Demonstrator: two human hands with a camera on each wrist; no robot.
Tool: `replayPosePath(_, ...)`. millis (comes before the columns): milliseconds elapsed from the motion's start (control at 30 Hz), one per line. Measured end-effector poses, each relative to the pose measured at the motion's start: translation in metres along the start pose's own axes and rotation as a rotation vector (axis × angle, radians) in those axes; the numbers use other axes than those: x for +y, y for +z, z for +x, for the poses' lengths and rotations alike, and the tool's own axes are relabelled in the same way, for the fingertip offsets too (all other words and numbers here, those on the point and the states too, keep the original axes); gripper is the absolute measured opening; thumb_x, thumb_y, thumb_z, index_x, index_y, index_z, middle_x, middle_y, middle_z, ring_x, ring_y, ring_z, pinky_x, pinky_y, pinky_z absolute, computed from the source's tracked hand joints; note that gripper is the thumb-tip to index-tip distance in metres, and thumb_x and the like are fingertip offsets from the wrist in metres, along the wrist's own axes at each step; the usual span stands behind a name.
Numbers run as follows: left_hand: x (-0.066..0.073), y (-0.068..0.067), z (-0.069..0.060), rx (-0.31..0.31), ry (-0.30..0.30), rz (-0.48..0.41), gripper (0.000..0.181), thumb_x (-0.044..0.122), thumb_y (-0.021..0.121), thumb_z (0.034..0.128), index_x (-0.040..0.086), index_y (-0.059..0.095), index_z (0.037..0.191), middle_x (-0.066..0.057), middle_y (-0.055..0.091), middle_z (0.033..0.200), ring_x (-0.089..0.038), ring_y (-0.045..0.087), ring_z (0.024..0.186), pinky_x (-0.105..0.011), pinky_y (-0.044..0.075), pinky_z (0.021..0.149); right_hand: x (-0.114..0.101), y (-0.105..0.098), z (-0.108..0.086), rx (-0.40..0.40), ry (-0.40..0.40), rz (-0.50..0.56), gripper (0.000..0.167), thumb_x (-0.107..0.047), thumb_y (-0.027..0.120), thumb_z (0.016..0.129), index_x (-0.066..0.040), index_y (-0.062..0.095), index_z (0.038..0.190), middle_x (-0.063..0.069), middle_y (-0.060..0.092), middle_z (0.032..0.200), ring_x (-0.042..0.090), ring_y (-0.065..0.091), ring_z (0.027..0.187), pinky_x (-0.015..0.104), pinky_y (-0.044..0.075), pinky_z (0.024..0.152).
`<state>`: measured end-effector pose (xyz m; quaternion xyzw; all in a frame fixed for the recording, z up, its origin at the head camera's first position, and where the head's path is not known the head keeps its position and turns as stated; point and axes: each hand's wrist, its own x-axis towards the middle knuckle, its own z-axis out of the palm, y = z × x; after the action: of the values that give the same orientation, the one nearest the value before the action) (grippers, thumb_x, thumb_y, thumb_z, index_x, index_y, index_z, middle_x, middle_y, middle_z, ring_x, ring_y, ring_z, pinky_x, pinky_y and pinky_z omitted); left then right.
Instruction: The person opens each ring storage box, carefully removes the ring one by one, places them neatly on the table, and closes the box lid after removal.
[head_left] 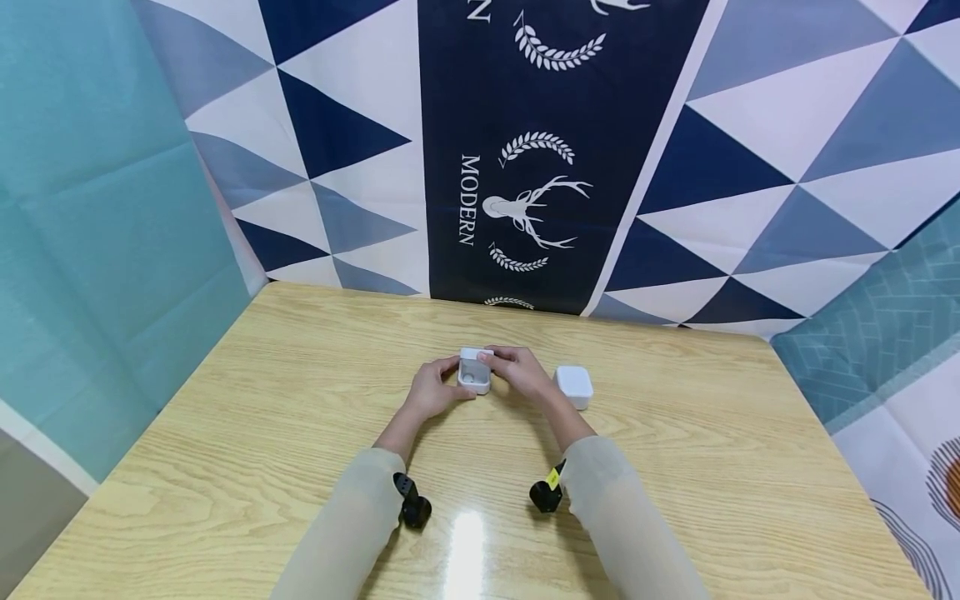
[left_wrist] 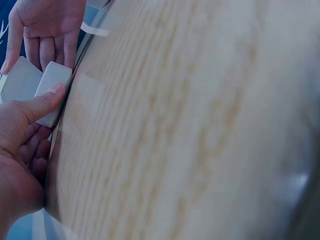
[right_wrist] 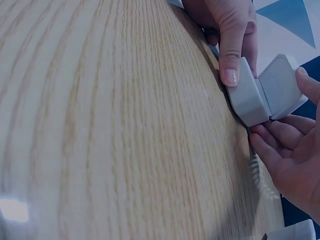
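Observation:
A small white box [head_left: 474, 387] stands on the table with its hinged lid [right_wrist: 281, 86] raised; a small round thing shows inside in the head view. My left hand [head_left: 432, 390] grips the box's base [left_wrist: 53, 80] from the left, thumb on the front wall. From the right, my right hand [head_left: 519, 370] holds the raised lid, its thumb on the lid's inner side and its other fingers behind and beside the box. What the fingers behind the box touch is partly hidden.
A second white box [head_left: 573, 386], closed, sits on the wooden table [head_left: 315, 433] just right of my right hand. Patterned cloth [head_left: 360, 167] hangs behind the table's back edge, with teal cloth at the left.

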<state>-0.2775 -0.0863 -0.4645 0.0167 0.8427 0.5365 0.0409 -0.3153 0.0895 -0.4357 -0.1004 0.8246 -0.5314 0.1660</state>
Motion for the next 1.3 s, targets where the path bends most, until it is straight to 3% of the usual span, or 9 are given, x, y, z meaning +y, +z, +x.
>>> replayPosePath(467,0.000,0.000,0.000,0.020,0.024,0.034,0.066,0.018,0.080,0.0737,0.004,0.053,0.132,-0.012,0.054,0.135,-0.027,0.045,0.131,-0.040,0.035,0.110,-0.001,0.000,0.001,-0.016,-0.001,0.017,0.056,-0.037,0.056,0.092,-0.001,0.049,0.134,0.016,0.051,0.137,0.026,0.048,0.127,0.038,0.041,0.105)
replayPosePath(800,0.000,0.000,0.000,0.017,0.031,0.050,0.066,0.019,0.079,0.0742,0.004,0.052,0.133,-0.012,0.054,0.135,-0.026,0.045,0.130,-0.039,0.036,0.110,-0.035,-0.002,-0.025,-0.038,-0.018,-0.045,0.048,-0.027,0.052,0.096,0.005,0.049,0.132,0.021,0.052,0.134,0.029,0.050,0.125,0.039,0.043,0.104)
replayPosePath(933,0.000,0.000,0.000,0.019,0.029,0.045,0.066,0.018,0.080,0.0741,0.004,0.052,0.132,-0.012,0.054,0.135,-0.026,0.046,0.130,-0.039,0.036,0.109,-0.038,-0.002,-0.028,-0.042,-0.012,-0.029,0.048,-0.028,0.052,0.096,0.004,0.049,0.132,0.020,0.052,0.135,0.029,0.049,0.126,0.038,0.042,0.105)
replayPosePath(1300,0.002,0.000,-0.001,0.026,0.039,0.056,0.066,0.018,0.080,0.0731,0.003,0.053,0.131,-0.013,0.055,0.134,-0.027,0.047,0.128,-0.038,0.037,0.108,0.000,-0.002,0.001,-0.031,-0.032,-0.019,0.056,-0.039,0.055,0.093,0.000,0.050,0.133,0.016,0.053,0.135,0.026,0.051,0.125,0.037,0.043,0.103)
